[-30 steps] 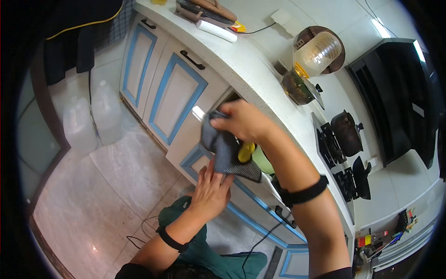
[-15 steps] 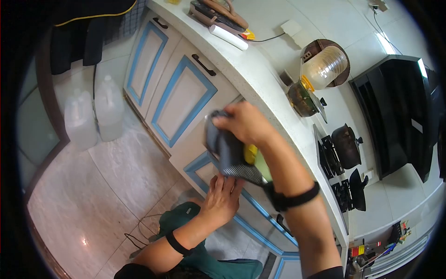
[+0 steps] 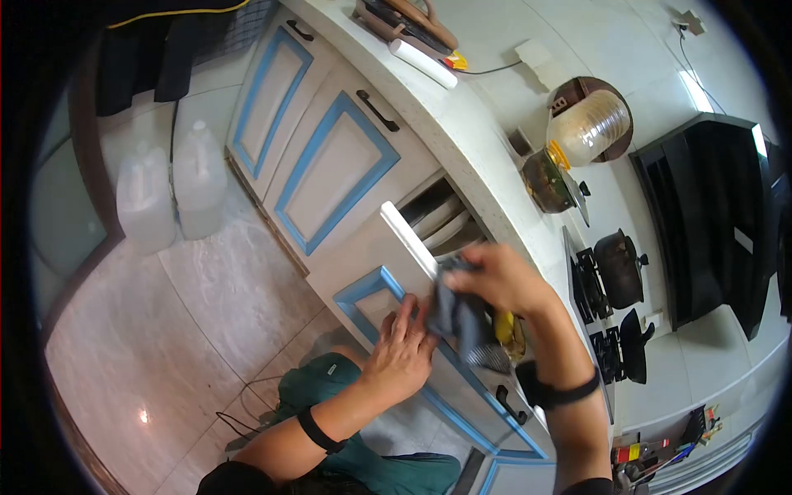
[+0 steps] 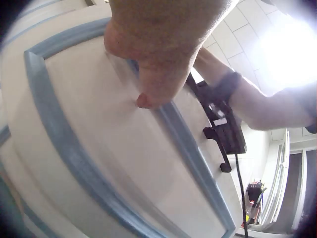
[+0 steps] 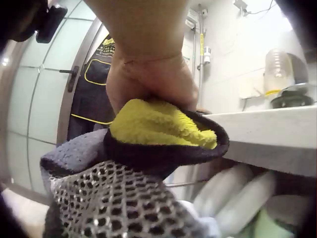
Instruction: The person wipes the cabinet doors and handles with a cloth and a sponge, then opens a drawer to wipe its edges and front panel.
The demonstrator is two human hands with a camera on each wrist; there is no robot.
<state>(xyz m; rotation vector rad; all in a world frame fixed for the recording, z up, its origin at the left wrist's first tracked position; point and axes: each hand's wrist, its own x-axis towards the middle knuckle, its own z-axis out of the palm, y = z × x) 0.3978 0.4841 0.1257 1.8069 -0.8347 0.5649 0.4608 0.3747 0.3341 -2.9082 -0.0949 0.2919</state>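
My right hand (image 3: 502, 279) grips a bunched grey cleaning cloth (image 3: 464, 320) over the top edge (image 3: 407, 238) of a pulled-out drawer. In the right wrist view the cloth shows a fuzzy yellow side (image 5: 153, 124) and a dark mesh side (image 5: 114, 198). My left hand (image 3: 398, 356) rests with extended fingers against the blue-trimmed drawer front (image 3: 351, 252), below the cloth. White plates (image 3: 445, 224) stand inside the drawer, partly hidden by my right hand. A black handle (image 3: 510, 404) sits on the drawer front, beneath my right forearm.
The pale countertop (image 3: 487, 153) runs above the drawer, bearing a white roll (image 3: 422, 64) and a pot (image 3: 549, 181). Further right is a stove with a dark pot (image 3: 619, 268). Clear plastic jugs (image 3: 200, 186) stand on the floor at left. A cable hangs near the right wrist.
My right hand and the cloth have moved right and down along the drawer's edge, uncovering the plates. My left hand stays at the drawer front. The head view has shifted slightly.
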